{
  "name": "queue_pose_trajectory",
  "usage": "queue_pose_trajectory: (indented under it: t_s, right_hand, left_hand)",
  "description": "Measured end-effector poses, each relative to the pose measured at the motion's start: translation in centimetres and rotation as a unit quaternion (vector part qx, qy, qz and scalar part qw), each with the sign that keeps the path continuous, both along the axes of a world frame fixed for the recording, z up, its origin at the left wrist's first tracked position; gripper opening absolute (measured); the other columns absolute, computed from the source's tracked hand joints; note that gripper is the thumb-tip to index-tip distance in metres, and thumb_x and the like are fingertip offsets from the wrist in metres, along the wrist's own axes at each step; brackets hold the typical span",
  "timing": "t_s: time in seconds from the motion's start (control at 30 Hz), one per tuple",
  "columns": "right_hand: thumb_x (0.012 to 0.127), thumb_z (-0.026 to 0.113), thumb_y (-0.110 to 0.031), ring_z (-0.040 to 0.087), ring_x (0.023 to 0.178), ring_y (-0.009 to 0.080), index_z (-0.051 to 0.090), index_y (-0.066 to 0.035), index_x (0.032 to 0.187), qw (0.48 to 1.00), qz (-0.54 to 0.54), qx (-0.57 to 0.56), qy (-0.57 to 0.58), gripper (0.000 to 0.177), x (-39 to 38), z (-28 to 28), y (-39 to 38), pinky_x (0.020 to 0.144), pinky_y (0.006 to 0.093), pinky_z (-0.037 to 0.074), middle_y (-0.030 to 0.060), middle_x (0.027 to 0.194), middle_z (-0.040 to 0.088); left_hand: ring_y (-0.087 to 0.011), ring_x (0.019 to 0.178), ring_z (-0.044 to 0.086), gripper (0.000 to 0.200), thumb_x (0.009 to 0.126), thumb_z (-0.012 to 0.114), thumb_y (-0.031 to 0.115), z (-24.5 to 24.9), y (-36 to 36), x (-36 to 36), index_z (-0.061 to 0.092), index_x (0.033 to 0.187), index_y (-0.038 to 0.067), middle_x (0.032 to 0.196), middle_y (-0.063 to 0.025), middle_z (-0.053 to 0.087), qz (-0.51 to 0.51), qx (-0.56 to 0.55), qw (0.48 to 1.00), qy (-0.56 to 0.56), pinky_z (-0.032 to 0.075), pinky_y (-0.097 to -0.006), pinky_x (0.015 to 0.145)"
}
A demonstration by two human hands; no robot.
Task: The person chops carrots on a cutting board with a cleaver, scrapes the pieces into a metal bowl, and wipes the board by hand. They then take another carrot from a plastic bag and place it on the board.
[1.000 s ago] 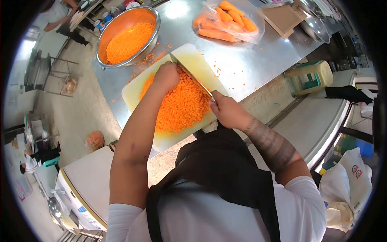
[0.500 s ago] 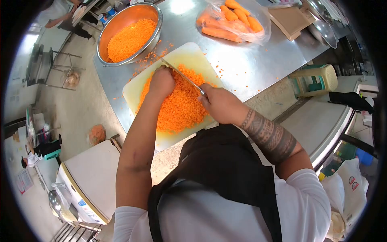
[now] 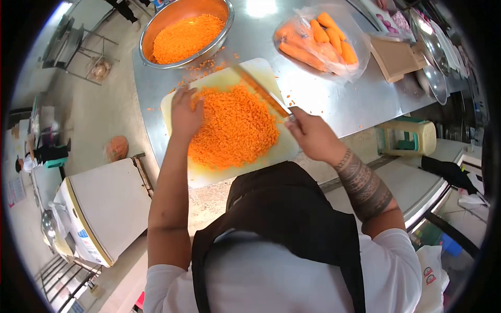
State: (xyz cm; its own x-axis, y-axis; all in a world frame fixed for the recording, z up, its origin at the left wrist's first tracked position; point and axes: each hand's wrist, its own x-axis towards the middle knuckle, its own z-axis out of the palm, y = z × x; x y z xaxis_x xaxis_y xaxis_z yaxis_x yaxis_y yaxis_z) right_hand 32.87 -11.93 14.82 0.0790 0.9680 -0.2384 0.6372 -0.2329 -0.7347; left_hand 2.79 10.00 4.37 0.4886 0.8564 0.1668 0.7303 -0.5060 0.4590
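A heap of finely chopped carrot point(image 3: 232, 128) covers much of the pale cutting board point(image 3: 261, 68). My right hand point(image 3: 314, 134) grips the handle of a knife point(image 3: 266, 95), its blade slanting up and left above the far right side of the heap. The blade is smeared by motion toward its tip. At the heap's left side rests my left hand point(image 3: 187, 116), fingers apart and touching the carrot and the board's edge. Its fingertips are partly blurred.
Beyond the board stands a metal bowl point(image 3: 225, 37) of chopped carrot. A clear plastic bag point(image 3: 360, 31) holds several whole carrots, with a brown tray point(image 3: 394, 57) to its right. Carrot bits dot the steel table point(image 3: 344, 104). A white chest point(image 3: 109, 208) stands at left.
My left hand has moved from the heap's far edge to its left side and spread its fingers. The knife has swung right, away from the left hand. The view has shifted slightly.
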Motion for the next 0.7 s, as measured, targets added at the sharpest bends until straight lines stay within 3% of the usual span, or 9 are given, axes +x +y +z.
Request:
queue_pose_trajectory:
  t_s: [0.03, 0.13, 0.17, 0.27, 0.3, 0.4, 0.5, 0.57, 0.7]
  right_hand:
    - [0.104, 0.057, -0.025, 0.070, 0.085, 0.0456, 0.056, 0.001, 0.120, 1.000, -0.010, -0.005, -0.013, 0.031, 1.2, -0.3, -0.3, 0.077, 0.0542, 0.054, 0.0242, 0.089, 0.072]
    - [0.104, 0.058, -0.025, 0.070, 0.084, 0.0452, 0.056, 0.000, 0.126, 0.999, -0.031, -0.017, -0.039, 0.034, 3.2, -2.4, -0.3, 0.076, 0.0538, 0.055, 0.0235, 0.087, 0.073]
    - [0.104, 0.058, -0.025, 0.070, 0.083, 0.0451, 0.056, 0.000, 0.127, 0.998, -0.034, -0.018, -0.042, 0.035, 3.4, -3.4, -0.2, 0.075, 0.0539, 0.055, 0.0232, 0.086, 0.073]
    - [0.103, 0.059, -0.025, 0.070, 0.081, 0.0449, 0.055, -0.001, 0.129, 0.998, -0.031, -0.003, -0.055, 0.036, 2.5, -4.7, 0.2, 0.074, 0.0552, 0.055, 0.0225, 0.081, 0.072]
    - [0.103, 0.059, -0.025, 0.070, 0.080, 0.0447, 0.055, -0.002, 0.130, 0.998, -0.019, -0.011, -0.062, 0.036, 1.8, -4.8, 0.6, 0.074, 0.0554, 0.055, 0.0224, 0.081, 0.071]
    - [0.103, 0.059, -0.024, 0.070, 0.081, 0.0436, 0.055, -0.003, 0.131, 0.997, 0.029, -0.030, -0.069, 0.035, 0.8, -4.7, 1.3, 0.074, 0.0542, 0.055, 0.0229, 0.082, 0.071]
    - [0.104, 0.059, -0.023, 0.069, 0.079, 0.0435, 0.056, 0.000, 0.129, 0.994, 0.076, -0.034, -0.073, 0.034, 1.0, -2.0, 1.9, 0.073, 0.0515, 0.054, 0.0235, 0.085, 0.071]
    - [0.104, 0.058, -0.023, 0.069, 0.079, 0.0439, 0.056, 0.000, 0.129, 0.992, 0.092, -0.065, -0.053, 0.034, 1.2, 0.9, 1.1, 0.072, 0.0512, 0.053, 0.0231, 0.084, 0.070]
    - [0.105, 0.057, -0.024, 0.068, 0.079, 0.0446, 0.057, 0.001, 0.124, 0.993, 0.076, -0.072, -0.046, 0.031, 1.4, -1.3, 0.5, 0.073, 0.0506, 0.052, 0.0237, 0.082, 0.069]
  left_hand:
    - [-0.0429, 0.147, 0.042, 0.053, 0.103, 0.060, 0.036, -1.1, 0.8, -2.1, 0.060, 0.140, 0.000, 0.154, -0.0238, 0.051, 0.020, 0.023, 1.000, 0.006, 0.035, -0.0490, 0.121]
    - [-0.0396, 0.160, 0.016, 0.070, 0.106, 0.053, 0.048, -4.8, 2.6, -5.6, 0.040, 0.160, 0.004, 0.171, -0.0185, 0.027, 0.078, -0.120, 0.990, 0.005, 0.014, -0.0469, 0.130]
    - [-0.0336, 0.163, 0.009, 0.075, 0.108, 0.047, 0.053, -5.2, 2.6, -5.5, 0.030, 0.165, 0.006, 0.174, -0.0164, 0.019, 0.073, -0.134, 0.988, 0.039, 0.003, -0.0448, 0.131]
    - [-0.0292, 0.163, 0.010, 0.074, 0.109, 0.047, 0.050, -6.3, 2.9, -2.8, 0.030, 0.164, 0.005, 0.174, -0.0164, 0.021, -0.006, -0.206, 0.975, -0.086, 0.000, -0.0430, 0.131]
    - [-0.0255, 0.162, 0.014, 0.070, 0.109, 0.049, 0.046, -4.2, 2.0, -0.7, 0.031, 0.164, 0.005, 0.174, -0.0146, 0.023, -0.024, -0.239, 0.969, -0.065, 0.008, -0.0406, 0.131]
    - [-0.0308, 0.156, 0.033, 0.062, 0.108, 0.052, 0.040, -0.4, 0.4, 4.3, 0.043, 0.158, 0.004, 0.166, -0.0179, 0.038, -0.041, -0.318, 0.943, -0.089, 0.027, -0.0396, 0.127]
    - [-0.0375, 0.139, 0.053, 0.046, 0.107, 0.053, 0.029, 0.5, 1.2, 7.2, 0.059, 0.143, 0.001, 0.150, -0.0217, 0.056, -0.101, -0.271, 0.957, 0.005, 0.045, -0.0442, 0.113]
    - [-0.0389, 0.126, 0.060, 0.035, 0.105, 0.053, 0.021, 2.2, 0.5, 9.0, 0.066, 0.132, 0.003, 0.136, -0.0205, 0.064, -0.070, -0.224, 0.971, 0.051, 0.049, -0.0454, 0.106]
    - [-0.0415, 0.114, 0.064, 0.028, 0.101, 0.052, 0.013, -0.1, 0.1, 9.9, 0.072, 0.117, 0.003, 0.122, -0.0208, 0.069, -0.041, -0.116, 0.990, 0.075, 0.052, -0.0484, 0.098]
